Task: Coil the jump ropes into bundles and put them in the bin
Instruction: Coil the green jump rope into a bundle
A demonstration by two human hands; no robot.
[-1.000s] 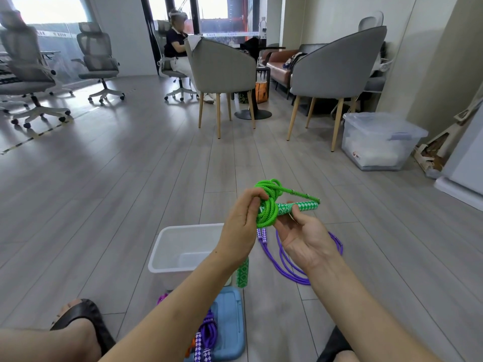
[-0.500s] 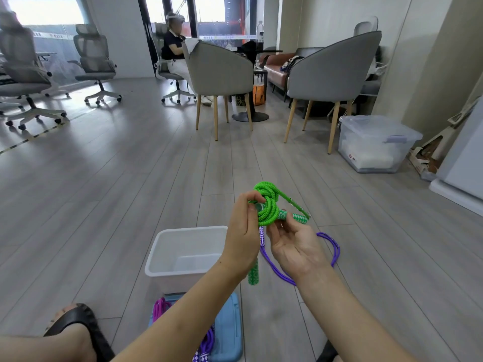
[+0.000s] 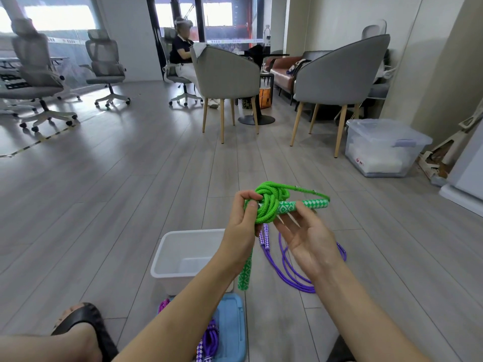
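My left hand (image 3: 241,231) grips a bright green jump rope (image 3: 269,205), wound into a tight coil, at chest height above the floor. One green-and-white handle (image 3: 313,203) sticks out to the right, and the fingertips of my right hand (image 3: 308,239) touch it with the palm up and fingers loosely spread. The other green handle (image 3: 245,273) hangs down below my left hand. A white bin (image 3: 167,244) stands on the floor just under my left forearm. A purple jump rope (image 3: 290,270) lies loose on the floor under my right hand.
A blue lid (image 3: 232,325) lies in front of the bin with another purple rope (image 3: 209,340) on it. My sandalled foot (image 3: 83,325) is at lower left. Two grey chairs (image 3: 227,79) and a clear lidded box (image 3: 384,147) stand further off; a person (image 3: 183,56) sits beyond.
My right hand has loosened from the green handle and its fingers have spread. The handle now points further out to the right. My left hand keeps hold of the coil.
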